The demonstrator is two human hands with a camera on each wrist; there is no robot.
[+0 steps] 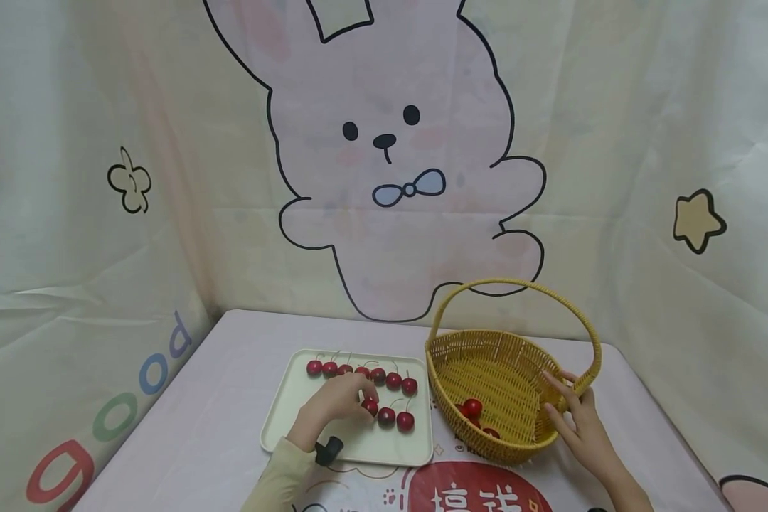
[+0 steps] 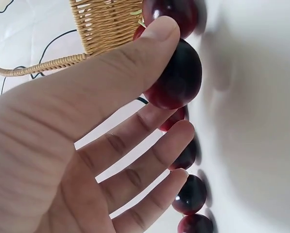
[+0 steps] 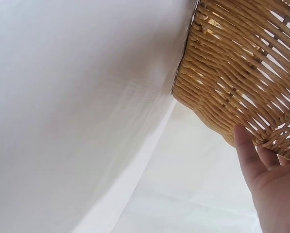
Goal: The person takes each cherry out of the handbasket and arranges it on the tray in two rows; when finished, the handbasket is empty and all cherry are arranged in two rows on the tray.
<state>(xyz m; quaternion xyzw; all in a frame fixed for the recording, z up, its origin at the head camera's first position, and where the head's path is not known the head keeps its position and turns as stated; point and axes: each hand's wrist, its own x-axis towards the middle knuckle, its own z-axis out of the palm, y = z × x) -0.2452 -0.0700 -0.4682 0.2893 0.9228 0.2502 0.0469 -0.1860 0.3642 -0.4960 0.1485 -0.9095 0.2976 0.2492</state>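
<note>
My left hand (image 1: 342,400) reaches over a pale rectangular tray (image 1: 281,427) and pinches a dark red cherry (image 2: 183,77) between thumb and index finger. Its other fingers spread loosely in the left wrist view. This cherry is at the left end of a short front row, beside two more cherries (image 1: 387,417). Behind it runs a longer row of several stemmed cherries (image 1: 393,381). At right, my right hand (image 1: 582,430) holds the rim of a yellow woven basket (image 1: 505,377) near the handle's base, its fingertips against the wicker (image 3: 232,87).
Several red cherries (image 1: 472,407) lie at the basket's left front inside. The tall arched handle (image 1: 518,282) rises over the basket. A red printed patch (image 1: 473,491) marks the white tabletop in front. A cloth backdrop (image 1: 397,249) with a drawn rabbit hangs behind.
</note>
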